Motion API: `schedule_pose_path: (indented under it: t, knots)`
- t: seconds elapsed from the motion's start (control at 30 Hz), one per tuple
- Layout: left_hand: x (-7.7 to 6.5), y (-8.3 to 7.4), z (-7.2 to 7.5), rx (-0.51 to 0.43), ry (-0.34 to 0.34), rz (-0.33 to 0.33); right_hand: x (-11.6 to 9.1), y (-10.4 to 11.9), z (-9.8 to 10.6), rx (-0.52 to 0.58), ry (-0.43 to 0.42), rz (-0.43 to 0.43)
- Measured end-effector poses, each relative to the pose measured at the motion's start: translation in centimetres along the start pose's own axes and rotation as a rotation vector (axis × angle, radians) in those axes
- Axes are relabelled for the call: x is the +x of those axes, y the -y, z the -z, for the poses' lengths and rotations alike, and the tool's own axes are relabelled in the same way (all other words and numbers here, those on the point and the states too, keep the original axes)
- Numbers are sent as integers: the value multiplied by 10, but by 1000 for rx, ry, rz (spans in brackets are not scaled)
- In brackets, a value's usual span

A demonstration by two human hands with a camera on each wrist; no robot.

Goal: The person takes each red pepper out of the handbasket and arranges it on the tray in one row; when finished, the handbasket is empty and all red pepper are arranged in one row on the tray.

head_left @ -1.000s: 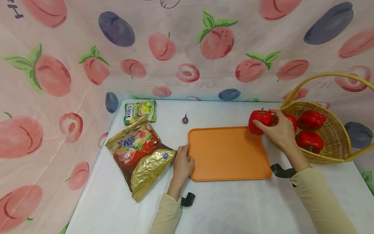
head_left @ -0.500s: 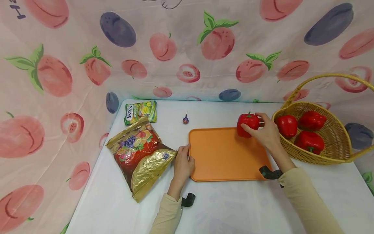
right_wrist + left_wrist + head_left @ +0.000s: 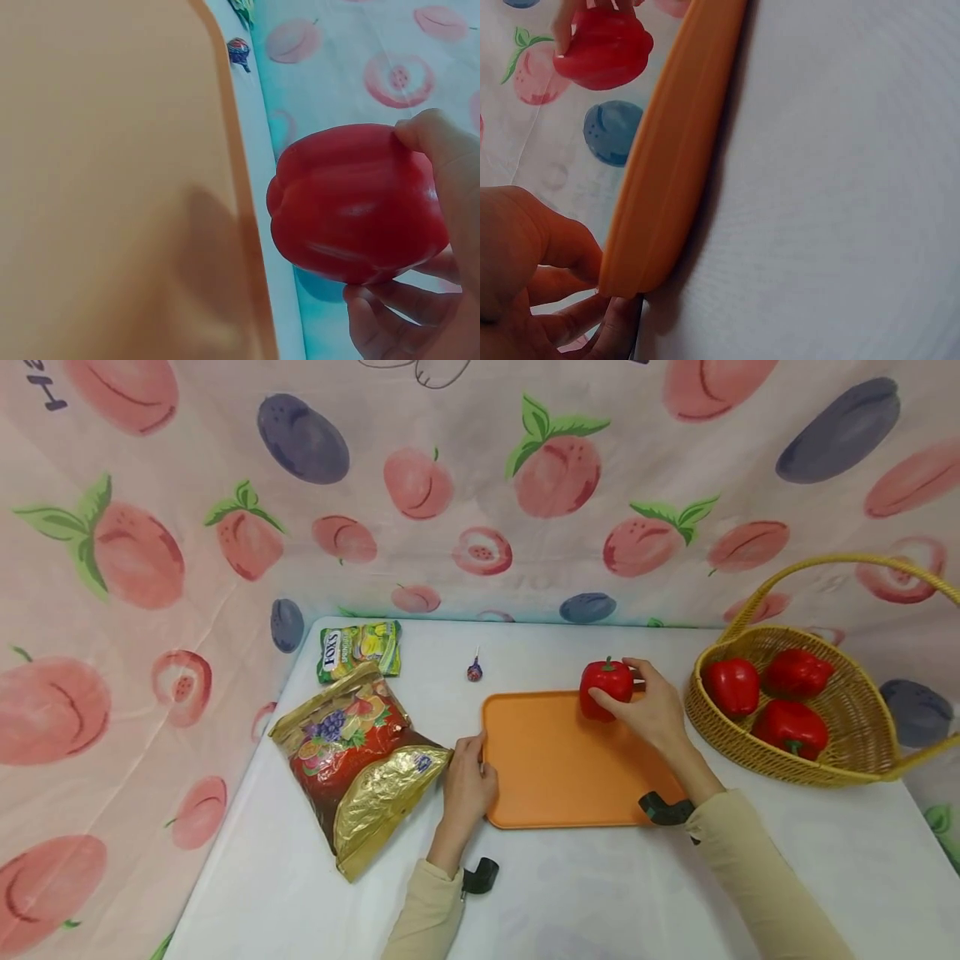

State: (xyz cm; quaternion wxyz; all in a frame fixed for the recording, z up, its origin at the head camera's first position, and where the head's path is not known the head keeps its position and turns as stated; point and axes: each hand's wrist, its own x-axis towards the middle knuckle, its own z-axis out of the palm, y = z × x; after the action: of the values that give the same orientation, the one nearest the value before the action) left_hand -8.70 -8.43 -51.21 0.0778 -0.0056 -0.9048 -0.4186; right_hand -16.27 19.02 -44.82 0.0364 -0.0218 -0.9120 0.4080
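A red bell pepper (image 3: 606,685) with a green stem is gripped by my right hand (image 3: 657,713), over the back of the orange tray (image 3: 551,777). In the right wrist view, thumb and fingers span the pepper (image 3: 352,206), and its shadow falls on the tray. My left hand (image 3: 467,787) pinches the tray's left edge. From the left wrist, the thumb lies against the tray's rim (image 3: 664,165), with the other fingers (image 3: 619,322) at its far side and underneath.
On the right stands a wicker basket (image 3: 862,735) with several red bell peppers (image 3: 731,687) in it. A gold and red candy bag (image 3: 352,735) lies left of the tray. Behind are a green Fox's packet (image 3: 360,649) and a lollipop (image 3: 475,671).
My right hand has carried the bell pepper leftward from beside the basket to over the tray. The left hand has stayed at the tray's edge.
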Motion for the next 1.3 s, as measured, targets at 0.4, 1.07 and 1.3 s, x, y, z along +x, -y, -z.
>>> schedule_pose_path:
  t: [0.4,1.07,1.3]
  knots:
    - [1,1,-1,4,14,9,1,12,-27,15,96,-20]
    - [0,0,1,17,16,7,0,22,-46,16,74,23]
    - [1,1,0,24,8,2,0,23,-55,28,92,21]
